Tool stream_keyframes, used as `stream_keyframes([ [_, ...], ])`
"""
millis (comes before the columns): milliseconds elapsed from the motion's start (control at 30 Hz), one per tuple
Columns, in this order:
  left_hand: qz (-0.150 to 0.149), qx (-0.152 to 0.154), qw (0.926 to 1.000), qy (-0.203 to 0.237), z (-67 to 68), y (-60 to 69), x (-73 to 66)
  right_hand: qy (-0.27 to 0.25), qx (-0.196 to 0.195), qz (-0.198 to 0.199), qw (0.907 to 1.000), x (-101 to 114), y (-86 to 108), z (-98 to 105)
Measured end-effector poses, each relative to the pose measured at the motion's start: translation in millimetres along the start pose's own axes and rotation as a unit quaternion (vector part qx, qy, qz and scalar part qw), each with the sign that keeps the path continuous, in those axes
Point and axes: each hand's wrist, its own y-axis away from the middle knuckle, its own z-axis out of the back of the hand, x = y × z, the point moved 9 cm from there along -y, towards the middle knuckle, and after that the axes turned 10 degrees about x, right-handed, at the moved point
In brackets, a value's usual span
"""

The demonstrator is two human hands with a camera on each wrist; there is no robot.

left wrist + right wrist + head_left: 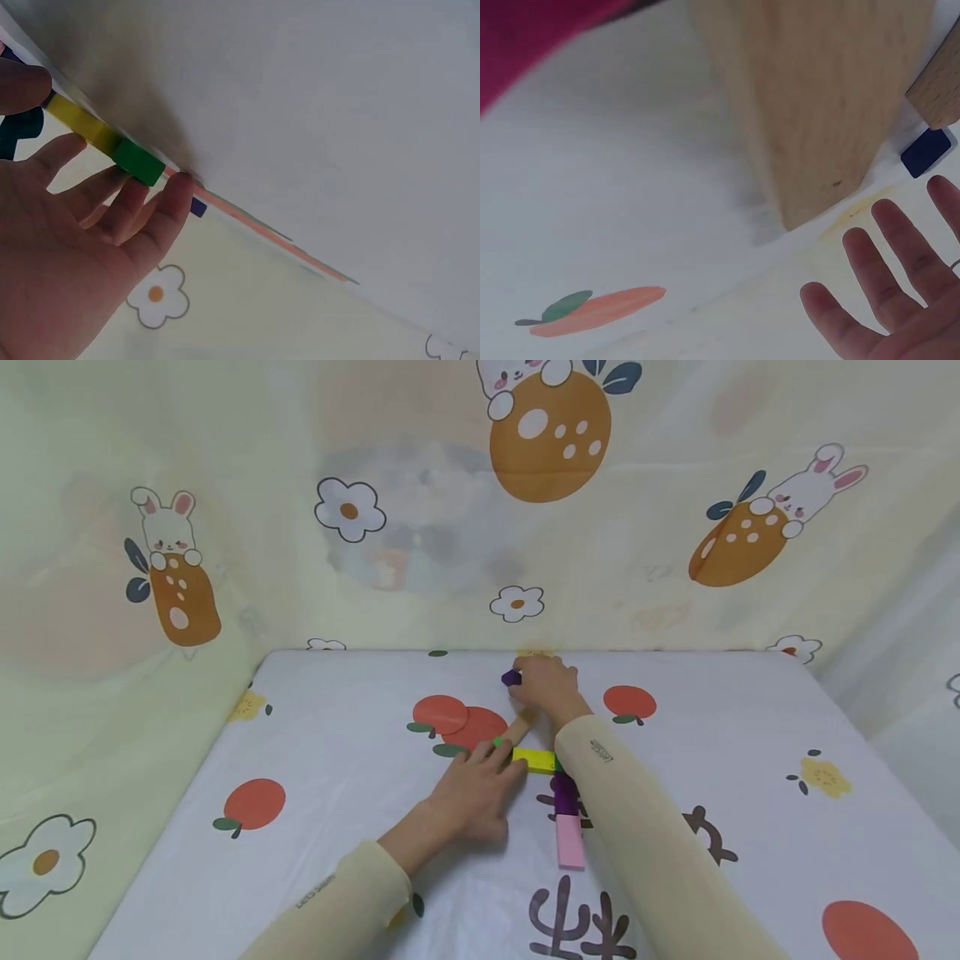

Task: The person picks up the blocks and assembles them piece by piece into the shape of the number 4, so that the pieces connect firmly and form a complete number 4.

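My left hand point(476, 789) lies with fingers spread at the left end of a yellow block point(534, 761); its fingertips touch or nearly touch a small green block point(139, 162). Beyond them a bare wooden block point(519, 727) slants away. Farther back, my right hand point(549, 685) pinches a small dark purple block point(511, 677) between thumb and index finger. The right wrist view shows that block next to straight fingers point(877, 292), its thumb out of sight. A second purple block point(566, 797) and a pink block point(570, 842) run from the yellow block toward me.
The blocks lie on a white cloth point(337, 710) printed with fruit and cactus shapes. A cream curtain point(420, 610) with rabbits and flowers hangs behind the table's far edge. In the right wrist view a large wooden face point(825, 112) stands close to the camera.
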Motion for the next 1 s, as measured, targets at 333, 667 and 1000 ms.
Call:
stream_keyframes([
  [333, 0.001, -0.005, 1.0000, -0.004, 1.2, 2.0, 1.4, 0.007, 0.015, 0.000, 0.9999, 5.9, -0.1, -0.2],
  [667, 0.000, 0.003, 1.0000, 0.001, -2.3, 1.0, 0.8, 0.010, 0.049, 0.025, 0.9984, 17.2, 3.9, -7.4],
  [1000, 0.004, 0.011, 0.9999, 0.004, -5.1, -0.6, 1.1, 0.028, 0.032, 0.027, 0.9987, 20.0, 3.7, -0.9],
])
